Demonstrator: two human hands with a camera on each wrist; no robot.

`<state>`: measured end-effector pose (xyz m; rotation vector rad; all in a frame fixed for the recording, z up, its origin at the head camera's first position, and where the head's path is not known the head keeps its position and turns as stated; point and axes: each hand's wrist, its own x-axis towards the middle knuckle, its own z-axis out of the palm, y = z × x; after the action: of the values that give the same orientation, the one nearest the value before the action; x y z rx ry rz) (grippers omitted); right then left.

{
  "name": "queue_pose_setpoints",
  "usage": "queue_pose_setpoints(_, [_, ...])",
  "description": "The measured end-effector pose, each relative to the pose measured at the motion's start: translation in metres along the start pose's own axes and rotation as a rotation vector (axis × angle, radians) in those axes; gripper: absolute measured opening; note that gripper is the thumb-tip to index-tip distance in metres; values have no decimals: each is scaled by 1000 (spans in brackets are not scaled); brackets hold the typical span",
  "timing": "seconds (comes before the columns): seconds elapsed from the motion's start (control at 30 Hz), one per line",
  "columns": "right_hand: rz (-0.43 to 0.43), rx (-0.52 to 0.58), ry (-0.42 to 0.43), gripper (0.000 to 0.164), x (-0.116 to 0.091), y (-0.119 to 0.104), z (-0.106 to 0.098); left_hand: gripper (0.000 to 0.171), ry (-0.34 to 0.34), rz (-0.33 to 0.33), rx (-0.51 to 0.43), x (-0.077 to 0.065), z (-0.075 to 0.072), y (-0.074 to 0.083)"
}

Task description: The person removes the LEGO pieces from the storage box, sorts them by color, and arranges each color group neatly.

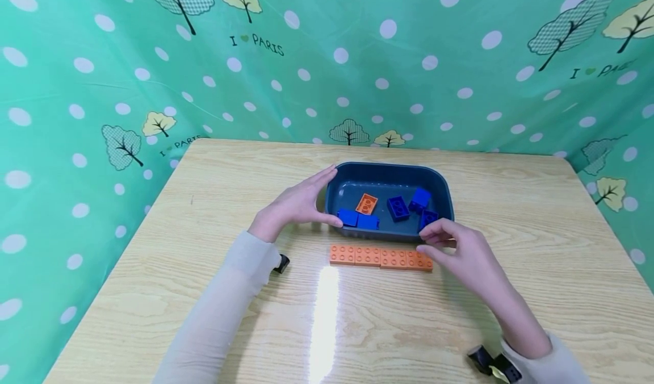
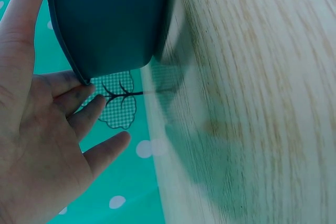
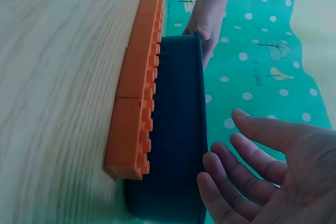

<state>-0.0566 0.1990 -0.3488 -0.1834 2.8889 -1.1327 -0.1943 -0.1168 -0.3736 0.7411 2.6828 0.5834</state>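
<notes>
A dark blue plastic bin [image 1: 388, 236] stands on the table with several blue building bricks [image 1: 398, 208] and one orange building brick [image 1: 367, 204] inside. My left hand [image 1: 301, 201] spans its left end, fingers stretched along the outside and thumb at the front rim. Several orange bricks, joined or butted end to end in a row [image 1: 380, 257], lie just in front of the bin, studs up. At the bin's front right corner is my right hand [image 1: 462, 253], fingers loosely bent. Its fingertips [image 3: 207, 182] are at or very near the rim, the thumb stands apart, and nothing shows between them.
The wooden table [image 1: 179, 293] ends at a green dotted cloth [image 1: 317, 77] behind and at both sides. A bright streak of glare [image 1: 324, 321] crosses the tabletop in front. Dark camera mounts [image 1: 493, 364] sit at the wrists.
</notes>
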Motion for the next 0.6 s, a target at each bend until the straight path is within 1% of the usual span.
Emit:
queue_pose_setpoints(0.23, [-26,24,26,19,8,-6,3,126,-1,1,0,0,0,-1])
queue_pose_setpoints(0.4, [-51,38,31,18,17,-9,5,126,2,4,1,0,0,-1])
queue_pose_setpoints(0.6, [-60,56,30,17,29,-11,6,127,7,10,0,1,0,-2])
